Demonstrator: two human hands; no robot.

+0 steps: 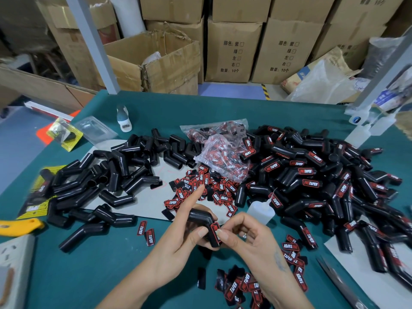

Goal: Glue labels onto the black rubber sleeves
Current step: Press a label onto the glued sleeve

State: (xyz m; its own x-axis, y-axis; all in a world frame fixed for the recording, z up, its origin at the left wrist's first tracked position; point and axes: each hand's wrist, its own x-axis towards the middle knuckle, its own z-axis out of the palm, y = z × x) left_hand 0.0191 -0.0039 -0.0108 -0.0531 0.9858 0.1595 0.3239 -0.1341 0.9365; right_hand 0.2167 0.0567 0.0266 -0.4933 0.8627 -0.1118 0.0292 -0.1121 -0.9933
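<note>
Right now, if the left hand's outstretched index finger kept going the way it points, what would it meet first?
Likely the loose labels just beyond the left hand, which holds a sleeve. The fingertip may already hover over them; depth is unclear.

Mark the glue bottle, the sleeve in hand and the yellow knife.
glue bottle point(260, 212): head view, on its clear body.
sleeve in hand point(200, 216): head view, on its ribbed upper arm.
yellow knife point(21, 226): head view, on its handle.

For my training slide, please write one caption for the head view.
Left hand holds a black rubber sleeve while right hand presses a label on.
</note>
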